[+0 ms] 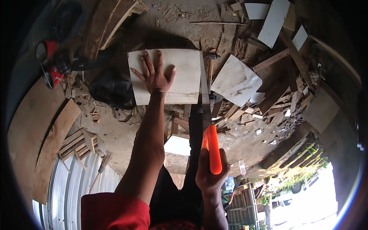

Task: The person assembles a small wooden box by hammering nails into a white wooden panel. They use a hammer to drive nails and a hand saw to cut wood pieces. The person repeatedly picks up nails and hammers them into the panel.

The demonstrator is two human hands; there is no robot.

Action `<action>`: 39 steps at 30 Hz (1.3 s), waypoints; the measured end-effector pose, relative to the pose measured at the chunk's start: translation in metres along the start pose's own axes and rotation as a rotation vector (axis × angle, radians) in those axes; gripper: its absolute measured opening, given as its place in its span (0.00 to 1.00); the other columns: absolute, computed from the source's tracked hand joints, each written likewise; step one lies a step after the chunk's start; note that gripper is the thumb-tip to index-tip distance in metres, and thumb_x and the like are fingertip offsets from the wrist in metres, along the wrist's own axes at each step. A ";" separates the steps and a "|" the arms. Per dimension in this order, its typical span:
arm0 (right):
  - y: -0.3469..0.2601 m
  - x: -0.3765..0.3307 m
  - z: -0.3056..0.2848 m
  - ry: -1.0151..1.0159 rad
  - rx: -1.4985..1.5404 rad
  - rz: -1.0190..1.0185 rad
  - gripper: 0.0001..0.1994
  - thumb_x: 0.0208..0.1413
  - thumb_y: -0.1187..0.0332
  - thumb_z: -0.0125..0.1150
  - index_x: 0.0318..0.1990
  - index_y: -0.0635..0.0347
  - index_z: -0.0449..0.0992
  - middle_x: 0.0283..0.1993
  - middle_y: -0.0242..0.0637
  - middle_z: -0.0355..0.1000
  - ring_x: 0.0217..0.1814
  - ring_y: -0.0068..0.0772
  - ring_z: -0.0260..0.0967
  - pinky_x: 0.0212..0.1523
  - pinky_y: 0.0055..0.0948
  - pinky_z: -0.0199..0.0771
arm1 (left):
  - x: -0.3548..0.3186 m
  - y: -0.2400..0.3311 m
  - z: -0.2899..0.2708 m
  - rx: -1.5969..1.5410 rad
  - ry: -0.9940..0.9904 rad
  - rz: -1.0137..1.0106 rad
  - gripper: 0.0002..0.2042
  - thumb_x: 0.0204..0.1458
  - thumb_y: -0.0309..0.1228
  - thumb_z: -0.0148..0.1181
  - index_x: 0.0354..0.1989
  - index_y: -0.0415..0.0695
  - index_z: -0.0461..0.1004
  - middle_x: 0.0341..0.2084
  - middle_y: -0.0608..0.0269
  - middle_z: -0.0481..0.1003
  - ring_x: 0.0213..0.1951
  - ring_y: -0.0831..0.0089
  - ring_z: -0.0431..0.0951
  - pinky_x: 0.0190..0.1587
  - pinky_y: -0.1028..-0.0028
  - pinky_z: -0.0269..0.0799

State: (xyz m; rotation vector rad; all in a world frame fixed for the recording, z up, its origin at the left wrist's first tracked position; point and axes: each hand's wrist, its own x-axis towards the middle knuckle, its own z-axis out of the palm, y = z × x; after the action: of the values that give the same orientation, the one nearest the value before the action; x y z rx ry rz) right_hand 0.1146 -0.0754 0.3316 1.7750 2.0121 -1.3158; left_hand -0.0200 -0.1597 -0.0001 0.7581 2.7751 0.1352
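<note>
The left hand [154, 76] lies flat on a board [180, 78]. A saw [206, 115], held by the right hand [209, 172], runs along the board's right edge. A hammer [210, 67] lies just right of the saw, with another panel [235, 80] farther right. A power tool [51, 63] sits well left.

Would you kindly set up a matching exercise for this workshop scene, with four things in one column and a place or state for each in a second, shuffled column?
Things:
1. left hand
2. right hand
3. hammer
4. red power tool

Places or states:
A. lying on the ground just right of the saw blade
B. pressed flat, fingers spread, on the pale board
C. at the far left, beside the wood scraps
D. wrapped around the orange handle of the handsaw

Pairs: 1-B, 2-D, 3-A, 4-C
</note>
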 end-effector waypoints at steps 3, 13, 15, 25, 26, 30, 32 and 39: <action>0.011 -0.001 0.002 0.057 0.015 -0.061 0.07 0.57 0.73 0.64 0.38 0.69 0.78 0.21 0.40 0.72 0.22 0.35 0.76 0.23 0.30 0.71 | -0.005 0.000 -0.005 0.023 0.009 0.007 0.42 0.53 0.66 0.49 0.75 0.61 0.51 0.75 0.46 0.40 0.76 0.47 0.38 0.68 0.30 0.20; 0.001 -0.005 -0.015 0.000 -0.007 -0.087 0.07 0.59 0.72 0.60 0.34 0.68 0.76 0.23 0.41 0.75 0.22 0.30 0.76 0.23 0.28 0.71 | 0.000 -0.001 -0.006 -0.036 0.010 0.005 0.42 0.54 0.65 0.49 0.75 0.61 0.49 0.76 0.48 0.39 0.76 0.48 0.35 0.67 0.31 0.17; 0.010 0.016 0.004 0.043 0.101 -0.106 0.09 0.61 0.71 0.55 0.31 0.68 0.74 0.17 0.32 0.67 0.17 0.21 0.66 0.19 0.24 0.63 | -0.005 -0.002 -0.005 -0.049 -0.015 -0.010 0.43 0.53 0.66 0.49 0.76 0.65 0.47 0.76 0.50 0.36 0.76 0.51 0.34 0.67 0.29 0.16; 0.040 0.045 0.036 0.041 0.135 -0.130 0.12 0.62 0.69 0.55 0.29 0.68 0.75 0.16 0.28 0.65 0.19 0.17 0.63 0.22 0.23 0.61 | -0.003 -0.003 -0.003 -0.052 0.017 0.006 0.42 0.53 0.65 0.50 0.75 0.62 0.48 0.76 0.48 0.39 0.76 0.49 0.38 0.67 0.30 0.18; 0.035 0.044 0.034 0.031 0.169 -0.100 0.12 0.62 0.69 0.55 0.30 0.68 0.75 0.17 0.29 0.65 0.20 0.18 0.64 0.22 0.23 0.62 | -0.003 -0.002 -0.003 -0.052 0.016 0.004 0.42 0.53 0.65 0.50 0.75 0.62 0.48 0.76 0.48 0.39 0.76 0.49 0.38 0.67 0.30 0.18; 0.040 0.042 0.035 0.022 0.118 -0.173 0.07 0.60 0.71 0.60 0.37 0.69 0.76 0.21 0.43 0.72 0.21 0.35 0.77 0.22 0.30 0.71 | -0.004 -0.003 -0.003 -0.044 0.023 0.010 0.42 0.53 0.65 0.50 0.75 0.62 0.49 0.76 0.48 0.39 0.76 0.49 0.38 0.67 0.30 0.18; 0.041 0.043 0.038 0.042 0.151 -0.169 0.06 0.59 0.72 0.60 0.36 0.68 0.76 0.21 0.43 0.72 0.21 0.36 0.77 0.23 0.30 0.71 | -0.003 -0.001 -0.003 -0.057 0.030 0.009 0.42 0.53 0.64 0.50 0.75 0.62 0.49 0.75 0.48 0.39 0.76 0.49 0.38 0.67 0.30 0.18; 0.045 0.033 0.033 0.010 0.113 -0.126 0.06 0.58 0.73 0.62 0.33 0.68 0.75 0.22 0.43 0.72 0.21 0.38 0.76 0.23 0.30 0.71 | -0.004 -0.003 -0.002 -0.017 0.024 0.017 0.43 0.54 0.64 0.51 0.75 0.61 0.48 0.75 0.46 0.40 0.76 0.48 0.39 0.67 0.30 0.18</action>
State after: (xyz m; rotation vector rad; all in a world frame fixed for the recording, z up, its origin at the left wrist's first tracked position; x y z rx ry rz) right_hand 0.1305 -0.0781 0.2688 1.7285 2.1251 -1.4881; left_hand -0.0184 -0.1641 0.0027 0.7815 2.7865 0.1727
